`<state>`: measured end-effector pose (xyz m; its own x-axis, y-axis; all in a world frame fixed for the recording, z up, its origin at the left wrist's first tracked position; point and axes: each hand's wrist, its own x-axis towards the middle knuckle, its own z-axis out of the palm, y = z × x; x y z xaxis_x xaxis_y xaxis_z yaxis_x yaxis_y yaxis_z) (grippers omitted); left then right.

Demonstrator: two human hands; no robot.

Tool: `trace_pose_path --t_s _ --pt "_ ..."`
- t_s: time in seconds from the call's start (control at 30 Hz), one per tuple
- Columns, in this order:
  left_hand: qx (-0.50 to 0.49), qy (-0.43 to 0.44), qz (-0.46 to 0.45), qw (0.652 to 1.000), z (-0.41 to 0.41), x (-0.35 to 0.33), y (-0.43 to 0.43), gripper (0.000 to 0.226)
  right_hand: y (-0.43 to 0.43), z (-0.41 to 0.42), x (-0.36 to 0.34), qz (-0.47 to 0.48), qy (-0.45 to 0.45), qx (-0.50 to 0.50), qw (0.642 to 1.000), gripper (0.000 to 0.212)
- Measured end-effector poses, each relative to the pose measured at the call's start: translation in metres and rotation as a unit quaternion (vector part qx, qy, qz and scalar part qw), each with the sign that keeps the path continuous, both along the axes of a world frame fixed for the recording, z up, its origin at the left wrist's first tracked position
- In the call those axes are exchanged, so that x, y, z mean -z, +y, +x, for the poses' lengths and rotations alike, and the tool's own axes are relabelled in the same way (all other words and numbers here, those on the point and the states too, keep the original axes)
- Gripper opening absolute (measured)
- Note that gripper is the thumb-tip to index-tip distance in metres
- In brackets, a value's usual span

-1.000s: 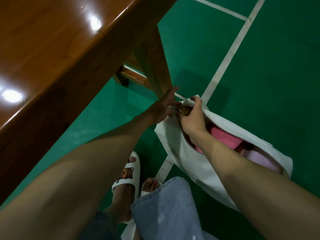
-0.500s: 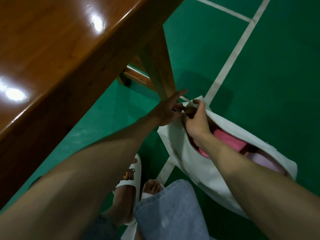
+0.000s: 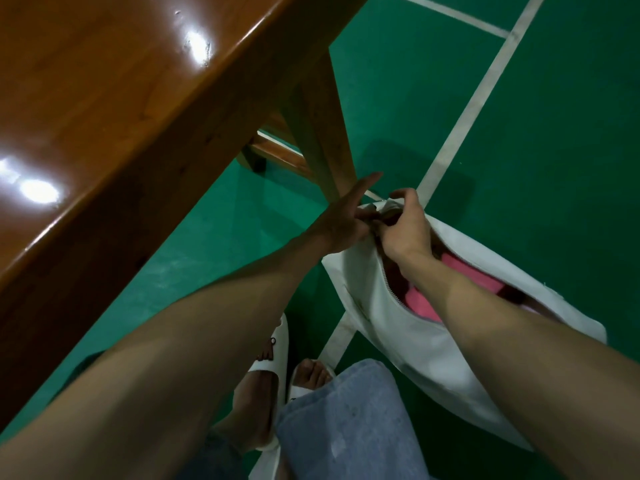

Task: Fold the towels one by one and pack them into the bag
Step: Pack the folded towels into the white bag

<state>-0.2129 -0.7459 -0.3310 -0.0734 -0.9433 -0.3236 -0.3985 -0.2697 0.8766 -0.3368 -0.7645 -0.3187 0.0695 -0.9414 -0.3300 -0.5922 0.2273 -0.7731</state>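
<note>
Fingers of the left hand (image 3: pixel 341 220) pinched, and those of the right hand (image 3: pixel 403 232) curled round, the zip end of the white bag (image 3: pixel 415 327), at four o'clock from the table leg (image 3: pixel 318 133) over the green floor (image 3: pixel 519 168); a pink towel (image 3: pixel 420 304) lay inside.

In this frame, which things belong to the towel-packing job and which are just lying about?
Job: white bag, open at the top; pink towel inside it; left hand and right hand, both gripping the bag's far end.
Just there: wooden table; white slippers; green floor with white lines.
</note>
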Motion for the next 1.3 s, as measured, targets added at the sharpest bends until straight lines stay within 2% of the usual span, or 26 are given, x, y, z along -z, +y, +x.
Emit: trace_pose_path --t_s 0.2,0.43,0.63,0.73,0.8,0.9,0.97,1.03,1.13,1.3 --pt "0.028 -0.109 -0.078 0.991 0.0 -0.005 0.001 0.088 -0.002 -0.002 -0.014 -0.031 0.024 -0.034 0.999 0.043" --pt "0.042 -0.142 -0.15 0.978 -0.001 -0.005 0.001 0.087 -0.003 -0.005 -0.03 -0.051 0.028 -0.053 0.997 0.032" --pt "0.025 -0.143 -0.147 0.978 0.018 0.008 -0.001 0.089 0.008 -0.011 -0.032 -0.049 0.021 -0.079 0.995 0.031" --pt "0.008 -0.192 -0.118 0.974 0.04 0.012 -0.001 0.094 0.024 -0.037 -0.027 -0.01 -0.03 -0.079 0.996 0.031" --pt "0.048 -0.224 -0.113 0.967 0.046 0.013 0.004 0.087 0.029 -0.05 -0.023 -0.002 -0.043 -0.077 0.996 0.032" --pt "0.114 -0.228 -0.187 0.949 0.026 0.007 0.007 0.077 0.03 -0.054 -0.015 -0.004 -0.053 -0.049 0.997 0.034" --pt "0.142 -0.252 -0.271 0.918 0.008 0.002 0.0 0.071 0.03 -0.051 -0.012 0.005 -0.075 -0.026 0.997 0.035" --pt "0.16 -0.22 -0.303 0.913 -0.005 -0.006 -0.008 0.072 0.03 -0.048 -0.009 0.016 -0.099 -0.017 0.995 0.033" --pt "0.195 -0.136 -0.224 0.945 -0.014 -0.014 -0.009 0.083 0.029 -0.041 -0.007 0.014 -0.124 0.002 0.992 0.032" --pt "0.196 -0.055 -0.149 0.968 -0.015 -0.014 -0.007 0.084 0.024 -0.039 -0.004 0.03 -0.121 -0.01 0.992 0.032"
